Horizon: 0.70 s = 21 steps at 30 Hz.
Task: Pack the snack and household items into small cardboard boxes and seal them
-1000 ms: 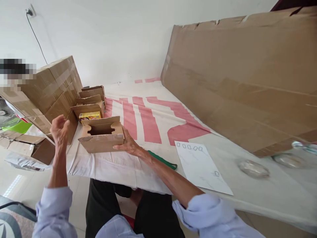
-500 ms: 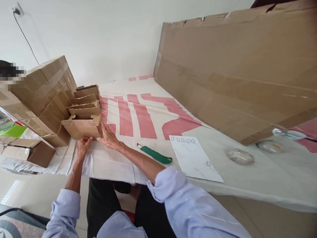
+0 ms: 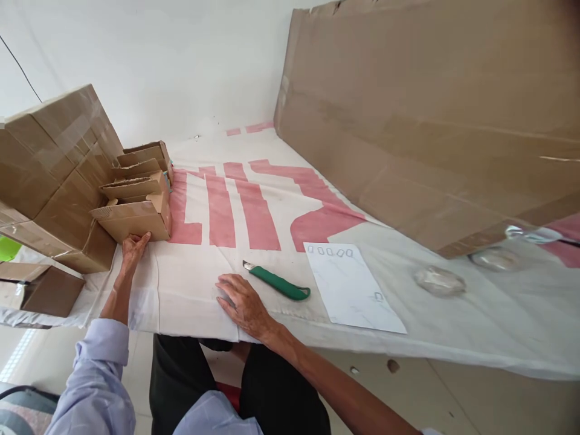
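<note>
My left hand (image 3: 131, 249) rests with fingers stretched against the near face of a small open cardboard box (image 3: 136, 219), the nearest in a row of several such boxes (image 3: 140, 163). My right hand (image 3: 242, 302) lies flat and open on the white cloth (image 3: 194, 284) near the table's front edge and holds nothing. A green utility knife (image 3: 277, 282) lies just right of that hand, apart from it.
A large taped carton (image 3: 49, 163) stands at the left behind the small boxes. A big cardboard sheet (image 3: 430, 121) leans along the right. A white paper sheet (image 3: 348, 287) and clear plastic pieces (image 3: 439, 281) lie to the right. Another box (image 3: 40, 290) sits lower left.
The small box has been pushed left against the row. My right hand has left the box and dropped flat onto the cloth near the knife. My left hand stays at the box front.
</note>
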{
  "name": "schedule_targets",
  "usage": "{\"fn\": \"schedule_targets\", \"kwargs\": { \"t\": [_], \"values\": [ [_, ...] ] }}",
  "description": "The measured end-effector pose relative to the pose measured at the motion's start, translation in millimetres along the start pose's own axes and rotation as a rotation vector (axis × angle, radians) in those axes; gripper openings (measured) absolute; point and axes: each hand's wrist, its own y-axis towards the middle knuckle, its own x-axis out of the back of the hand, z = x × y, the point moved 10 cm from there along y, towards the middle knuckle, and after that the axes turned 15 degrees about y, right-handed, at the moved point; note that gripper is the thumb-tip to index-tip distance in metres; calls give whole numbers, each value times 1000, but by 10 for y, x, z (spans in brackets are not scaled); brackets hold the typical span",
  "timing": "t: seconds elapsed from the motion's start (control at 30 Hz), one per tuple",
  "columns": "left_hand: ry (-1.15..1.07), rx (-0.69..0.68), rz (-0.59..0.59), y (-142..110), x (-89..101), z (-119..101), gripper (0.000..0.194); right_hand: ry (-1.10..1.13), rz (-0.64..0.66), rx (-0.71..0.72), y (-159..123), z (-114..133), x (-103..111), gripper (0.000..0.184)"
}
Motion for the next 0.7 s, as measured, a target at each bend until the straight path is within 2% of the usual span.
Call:
{"fn": "schedule_targets", "kwargs": {
  "t": [0.43,0.63,0.7],
  "values": [
    [7,70,74,1003,-411,-410,41,-73,-8,14,-1,63,22,32],
    [69,119,133,1325,-618,-553,25,-113,-57,73,28,213,117,28],
    [87,137,156,1400,-684,-611,27,-116,-71,78,38,237,144,28]
  ]
}}
